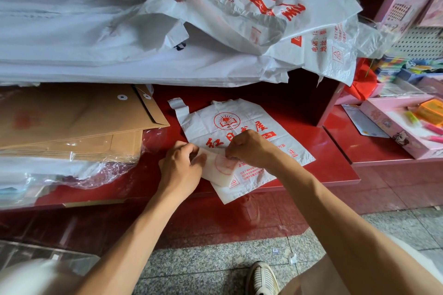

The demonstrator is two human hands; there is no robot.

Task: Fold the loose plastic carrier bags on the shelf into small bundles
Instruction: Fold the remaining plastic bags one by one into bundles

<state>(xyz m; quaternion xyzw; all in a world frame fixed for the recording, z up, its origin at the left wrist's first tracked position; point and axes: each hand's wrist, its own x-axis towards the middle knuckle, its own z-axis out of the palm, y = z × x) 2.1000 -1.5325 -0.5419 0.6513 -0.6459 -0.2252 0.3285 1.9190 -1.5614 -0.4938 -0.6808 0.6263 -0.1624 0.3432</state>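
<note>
White carrier bag (242,127) with red print lies flat on the red shelf (335,151), handles away, near corner folded over; left hand (181,167) and right hand (249,148) pinch that fold together.

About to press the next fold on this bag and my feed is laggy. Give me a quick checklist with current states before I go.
1. Both hands on the bag: ok. Left hand and right hand pinch the folded corner of the carrier bag.
2. Bag supported by the red shelf: not ok, its near corner hangs over the front edge.
3. Unfolded part lying flat: ok, handles spread toward the back.
4. Clear of the brown envelopes: ok, apart.
5. Loose bag pile above stays clear: ok, not touching.
6. Fold crease straight: cannot tell, hands cover it.
</note>
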